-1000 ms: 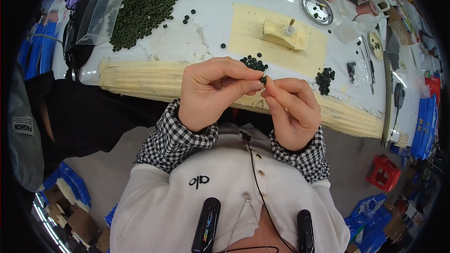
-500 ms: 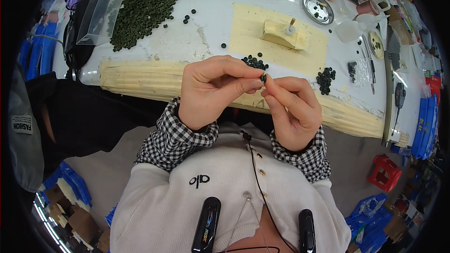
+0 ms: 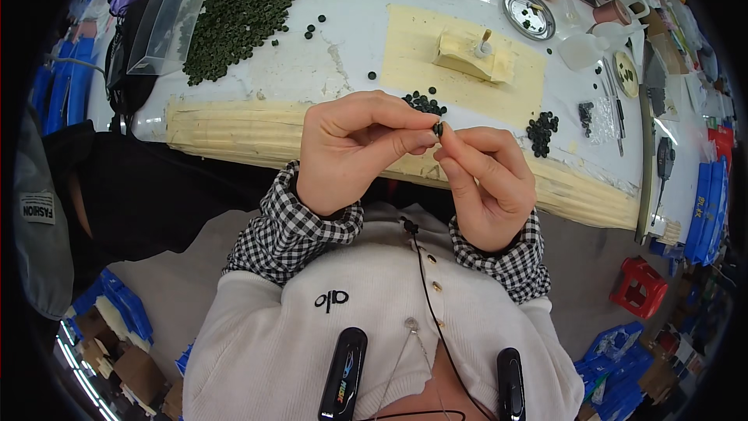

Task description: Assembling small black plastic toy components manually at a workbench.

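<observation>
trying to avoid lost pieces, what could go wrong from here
The small dark piece sits right at the fingertips of the left hand, with the right hand close against it, so it could slip out and drop.

If it fell into the loose dark pile just beyond the fingers, it might be hard to pick out again.

A careless sweep of the right hand might scatter the dark pile to its right.
</observation>
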The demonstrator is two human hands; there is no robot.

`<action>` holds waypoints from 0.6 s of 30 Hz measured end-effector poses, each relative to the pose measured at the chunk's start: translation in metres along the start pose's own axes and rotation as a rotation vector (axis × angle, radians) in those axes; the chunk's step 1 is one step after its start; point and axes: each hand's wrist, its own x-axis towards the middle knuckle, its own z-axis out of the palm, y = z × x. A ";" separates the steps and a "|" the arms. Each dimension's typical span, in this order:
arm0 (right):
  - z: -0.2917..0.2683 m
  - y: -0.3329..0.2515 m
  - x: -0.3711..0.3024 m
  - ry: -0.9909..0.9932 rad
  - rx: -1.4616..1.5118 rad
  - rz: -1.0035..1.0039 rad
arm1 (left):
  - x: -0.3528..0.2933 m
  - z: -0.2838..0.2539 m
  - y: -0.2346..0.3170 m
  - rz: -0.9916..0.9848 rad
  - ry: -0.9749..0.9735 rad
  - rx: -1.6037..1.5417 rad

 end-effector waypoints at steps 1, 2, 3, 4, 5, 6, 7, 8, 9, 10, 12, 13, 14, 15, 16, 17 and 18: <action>0.000 0.000 0.000 0.001 -0.003 0.000 | 0.000 0.000 0.000 0.003 -0.001 0.002; 0.000 0.000 0.000 0.002 -0.006 0.001 | 0.000 0.000 -0.001 0.008 0.000 0.005; 0.000 0.001 0.000 0.003 -0.005 0.003 | 0.000 0.000 -0.001 0.014 0.002 0.009; 0.001 0.001 0.000 0.004 -0.004 0.006 | 0.000 0.000 -0.002 0.019 0.003 0.012; 0.001 0.001 -0.001 0.005 -0.001 0.007 | 0.000 0.000 -0.002 0.024 0.004 0.016; 0.001 0.001 -0.001 0.007 0.001 0.006 | 0.000 0.001 -0.002 0.030 0.005 0.019; 0.001 0.001 -0.002 0.009 0.004 0.006 | 0.000 0.001 -0.002 0.035 0.006 0.022; 0.000 0.001 -0.002 0.010 0.006 0.007 | 0.000 0.001 -0.003 0.036 0.005 0.021; 0.000 0.001 -0.002 0.008 0.010 0.007 | 0.000 0.001 -0.003 0.037 0.004 0.021; 0.000 0.002 -0.002 0.006 0.014 0.007 | 0.000 0.001 -0.003 0.039 0.003 0.020; 0.001 0.002 -0.002 0.008 0.020 0.007 | 0.000 0.001 -0.003 0.044 -0.005 0.028; 0.001 0.002 -0.002 0.010 0.022 0.006 | 0.000 0.000 -0.003 0.047 -0.009 0.033; 0.001 0.002 -0.002 0.011 0.026 0.004 | 0.000 0.000 -0.003 0.047 -0.009 0.032; 0.001 0.002 -0.002 0.010 0.028 0.006 | 0.000 0.000 -0.003 0.046 -0.008 0.031; 0.001 0.002 -0.002 0.009 0.030 0.007 | 0.000 0.001 -0.003 0.046 -0.007 0.030; 0.001 0.002 -0.002 0.008 0.033 0.009 | 0.000 0.001 -0.002 0.042 -0.005 0.026; 0.001 0.002 -0.002 0.005 0.027 0.003 | 0.000 0.001 -0.002 0.038 -0.002 0.022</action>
